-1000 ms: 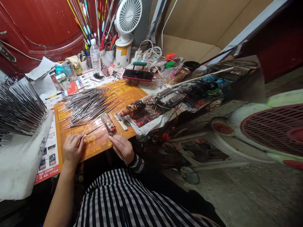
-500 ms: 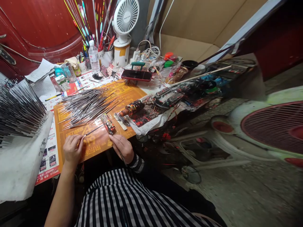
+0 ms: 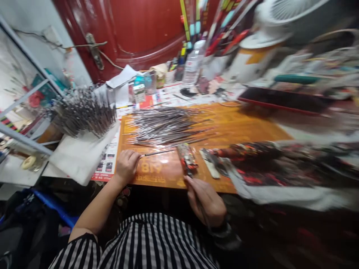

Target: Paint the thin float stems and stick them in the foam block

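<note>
My left hand is closed, with its fingertips pinching the end of a thin dark rod. The rod points right, its far end at a small paint-smeared block on the orange mat. My right hand is wrapped around a slim, dark, pen-like tool; its tip is at the block's near end. Blur hides the tool's exact kind. Behind my hands, a heap of similar thin rods lies across the mat.
At left, a white foam block bears many upright rods. A flat pale strip and a paint-stained tool with a reddish-brown handle lie right. A water bottle, phone and fan stand behind.
The view has swung left and closer, bringing in more of the left side. Both hands keep their holds, and the rod remains at the block.
</note>
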The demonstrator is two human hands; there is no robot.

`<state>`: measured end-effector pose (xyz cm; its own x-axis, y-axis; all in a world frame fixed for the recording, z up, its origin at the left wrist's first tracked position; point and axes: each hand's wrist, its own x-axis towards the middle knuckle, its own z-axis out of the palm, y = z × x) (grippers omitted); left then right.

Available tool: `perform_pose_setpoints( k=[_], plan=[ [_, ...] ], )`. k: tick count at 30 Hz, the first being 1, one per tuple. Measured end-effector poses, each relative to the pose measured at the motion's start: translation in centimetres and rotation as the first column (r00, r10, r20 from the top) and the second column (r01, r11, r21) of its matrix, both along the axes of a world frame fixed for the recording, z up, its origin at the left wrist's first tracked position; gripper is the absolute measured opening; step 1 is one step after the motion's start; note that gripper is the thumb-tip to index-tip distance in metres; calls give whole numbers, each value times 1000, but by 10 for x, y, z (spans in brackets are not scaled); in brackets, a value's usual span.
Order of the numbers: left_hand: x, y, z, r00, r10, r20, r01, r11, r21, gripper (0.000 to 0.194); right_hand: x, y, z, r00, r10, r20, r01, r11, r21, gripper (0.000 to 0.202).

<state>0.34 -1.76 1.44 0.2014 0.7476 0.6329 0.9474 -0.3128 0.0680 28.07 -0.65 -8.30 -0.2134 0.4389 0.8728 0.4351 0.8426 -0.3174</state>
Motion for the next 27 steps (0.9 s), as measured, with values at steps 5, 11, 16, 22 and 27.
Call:
perform_pose_setpoints(
  k=[5,11,16,22,27],
  plan=[
    [-62,-26,20,983,142,113,-137,989,-49,17,1,0,7,1000,27,-1,-26,998,63,71],
    [-170,-28,34,699,507,505,-403,862,-308,17,0,-1,10,1000,28,8,-28,995,94,72],
    [-230,-3,38,572,642,511,-557,761,-332,18,3,0,10,999,36,25,-38,995,90,69],
    [-252,23,33,496,739,456,-686,655,-317,17,4,0,9,997,52,49,-56,995,85,61],
    [-262,37,25,453,797,399,-715,592,-371,20,4,0,8,998,32,57,-37,996,87,67]
  ],
)
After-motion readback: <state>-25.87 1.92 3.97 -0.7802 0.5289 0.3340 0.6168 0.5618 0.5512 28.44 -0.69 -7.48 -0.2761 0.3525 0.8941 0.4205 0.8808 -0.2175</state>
